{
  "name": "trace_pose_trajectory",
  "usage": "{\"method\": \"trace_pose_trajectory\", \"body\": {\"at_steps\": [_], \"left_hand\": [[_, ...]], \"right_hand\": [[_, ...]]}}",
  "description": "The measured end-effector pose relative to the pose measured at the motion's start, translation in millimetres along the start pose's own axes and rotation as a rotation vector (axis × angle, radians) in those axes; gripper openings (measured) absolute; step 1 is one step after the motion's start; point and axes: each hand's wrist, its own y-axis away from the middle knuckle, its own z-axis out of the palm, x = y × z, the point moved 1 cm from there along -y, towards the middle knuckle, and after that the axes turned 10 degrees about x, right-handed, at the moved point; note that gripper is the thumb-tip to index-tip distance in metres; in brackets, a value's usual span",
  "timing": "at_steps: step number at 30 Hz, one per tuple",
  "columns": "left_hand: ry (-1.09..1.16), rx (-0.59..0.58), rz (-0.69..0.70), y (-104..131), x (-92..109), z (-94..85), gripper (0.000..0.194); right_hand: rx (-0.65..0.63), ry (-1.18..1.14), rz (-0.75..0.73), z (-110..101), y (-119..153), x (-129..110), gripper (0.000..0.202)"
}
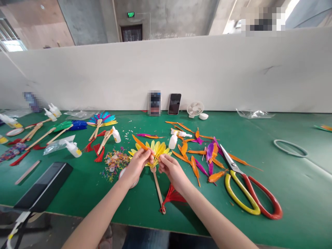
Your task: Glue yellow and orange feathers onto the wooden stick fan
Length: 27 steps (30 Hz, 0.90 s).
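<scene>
Green tabletop (249, 138), left hand (140, 160) pinching orange feather (139, 141) over yellow feather fan (164, 148), mid-frame; feather slants upper-left to lower-right, toward right hand (171, 169), its grip unclear.

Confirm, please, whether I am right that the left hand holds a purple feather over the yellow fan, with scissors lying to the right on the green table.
Not quite: in the head view, the left hand holds an orange feather, not a purple one, over the yellow fan; the rest stands.
</scene>
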Motion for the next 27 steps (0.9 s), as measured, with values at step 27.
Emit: {"method": "trace_pose_trajectory", "body": {"at_steps": [27], "left_hand": [[0.307,0.159,-0.032,-9,11,-7.5,0.022]], "right_hand": [[-0.148,-0.19,0.175,4,3,2,0.04]]}}
